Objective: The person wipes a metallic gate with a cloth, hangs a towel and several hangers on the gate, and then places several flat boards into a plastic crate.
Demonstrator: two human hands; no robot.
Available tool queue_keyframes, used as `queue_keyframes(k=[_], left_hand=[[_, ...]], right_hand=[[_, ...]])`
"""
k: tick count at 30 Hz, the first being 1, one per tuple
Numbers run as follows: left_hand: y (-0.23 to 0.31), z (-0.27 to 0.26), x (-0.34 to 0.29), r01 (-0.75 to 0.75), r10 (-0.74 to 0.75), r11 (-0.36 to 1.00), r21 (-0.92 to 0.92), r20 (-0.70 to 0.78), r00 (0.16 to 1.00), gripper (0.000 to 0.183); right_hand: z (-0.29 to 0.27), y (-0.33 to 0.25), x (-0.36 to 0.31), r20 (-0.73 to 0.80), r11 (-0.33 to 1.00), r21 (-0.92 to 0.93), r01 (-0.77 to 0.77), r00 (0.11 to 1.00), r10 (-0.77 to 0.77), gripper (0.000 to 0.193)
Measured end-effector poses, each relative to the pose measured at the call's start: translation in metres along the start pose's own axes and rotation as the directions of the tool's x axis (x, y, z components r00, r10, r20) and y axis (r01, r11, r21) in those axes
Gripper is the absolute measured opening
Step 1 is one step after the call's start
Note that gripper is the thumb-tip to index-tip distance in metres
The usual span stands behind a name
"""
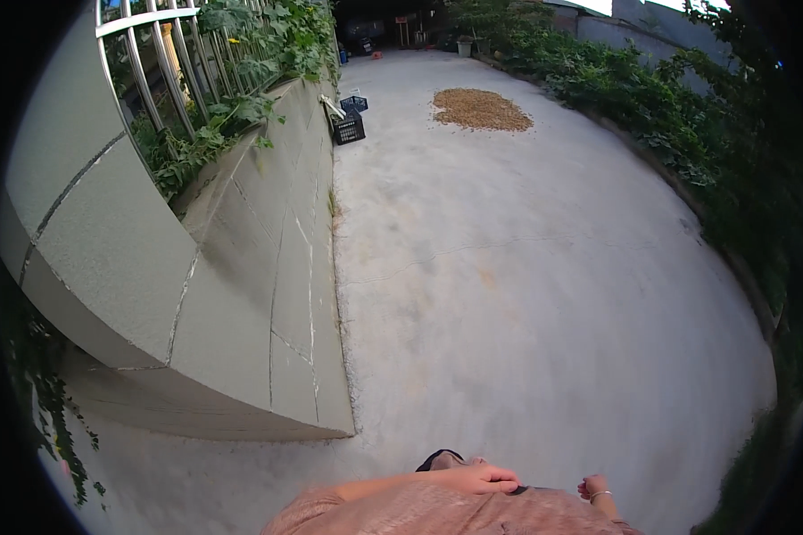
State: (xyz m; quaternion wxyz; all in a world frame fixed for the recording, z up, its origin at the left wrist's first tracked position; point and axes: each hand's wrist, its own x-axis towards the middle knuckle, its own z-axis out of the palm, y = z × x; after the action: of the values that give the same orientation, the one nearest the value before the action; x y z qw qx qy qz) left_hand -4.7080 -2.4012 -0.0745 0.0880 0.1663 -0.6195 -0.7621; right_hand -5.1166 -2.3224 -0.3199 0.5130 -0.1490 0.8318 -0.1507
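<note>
On the left I see a grey-green wall of large panels point(232, 312), then a black plastic crate point(349, 130) at its foot. The person's left hand point(492, 481) lies across the front of a pinkish-brown shirt point(446, 510); I can't tell its grip. Up the pale concrete ground point(509, 303) spreads a brown heap point(482, 109). Well apart, the right hand point(592, 487) hangs loosely curled, contents unclear to me.
</note>
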Motion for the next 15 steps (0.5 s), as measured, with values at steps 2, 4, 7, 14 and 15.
queue_keyframes(k=[2,4,7,14,15], left_hand=[[0.017,-0.044,0.014,-0.002,-0.002,0.995,-0.099,-0.039,0.999,0.036],[0.026,-0.088,0.026,0.021,-0.036,0.987,-0.158,-0.092,0.995,0.036],[0.024,-0.169,0.052,0.009,-0.043,0.978,-0.207,-0.161,0.986,0.037],[0.082,-0.379,0.089,0.014,-0.044,0.992,-0.125,-0.234,0.971,0.033],[0.089,-0.410,0.096,0.000,-0.016,0.997,-0.075,-0.214,0.977,0.032]], right_hand=[[0.024,-0.139,0.030,0.013,0.970,-0.135,0.200,0.980,-0.201,0.010],[0.067,-0.269,0.050,0.127,0.937,-0.118,0.330,0.941,-0.315,0.012],[0.143,-0.427,0.059,0.230,0.896,-0.040,0.443,0.877,-0.423,0.014],[0.254,-0.587,0.078,0.595,0.836,-0.258,0.485,0.761,-0.258,0.019],[0.250,-0.596,0.095,0.593,0.822,-0.342,0.455,0.783,-0.186,0.019]])
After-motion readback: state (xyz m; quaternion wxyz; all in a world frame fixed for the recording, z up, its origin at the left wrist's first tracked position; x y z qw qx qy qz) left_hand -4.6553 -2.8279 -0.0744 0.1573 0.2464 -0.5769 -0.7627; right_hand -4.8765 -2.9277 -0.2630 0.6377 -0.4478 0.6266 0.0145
